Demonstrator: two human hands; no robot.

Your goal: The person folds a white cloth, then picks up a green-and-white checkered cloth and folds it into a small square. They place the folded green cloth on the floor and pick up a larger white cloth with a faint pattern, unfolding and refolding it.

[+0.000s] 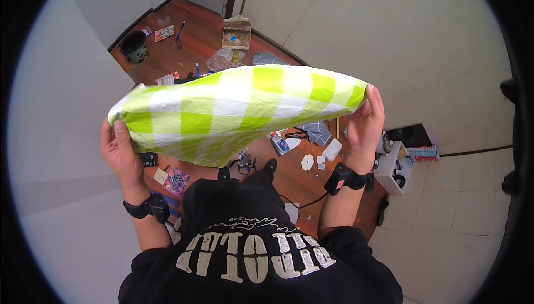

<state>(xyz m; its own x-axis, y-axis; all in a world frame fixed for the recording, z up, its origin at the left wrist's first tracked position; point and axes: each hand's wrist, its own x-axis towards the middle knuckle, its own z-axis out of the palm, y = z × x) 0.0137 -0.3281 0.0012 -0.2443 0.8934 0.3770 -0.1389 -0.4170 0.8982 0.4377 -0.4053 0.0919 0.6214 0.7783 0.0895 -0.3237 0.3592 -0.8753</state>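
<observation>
A green and white checked cloth [233, 110] is stretched sideways in the air in front of me, above the floor. My left hand [121, 149] grips its left end, the thumb on top near the corner. The right end is pinched in my right hand [367, 124], with the fingers partly behind the fabric. Between the hands the cloth sags, and its lower part hangs in folds towards my feet. Each wrist wears a black strapped device. The cloth hides part of the floor.
Scattered on the wooden floor [292, 187] are a bottle [279, 143], a grey checked cloth [316, 132], papers and small items. A white box [392, 174] stands by the right wall. Further off are a dark basket [135, 47] and a dustpan [236, 35].
</observation>
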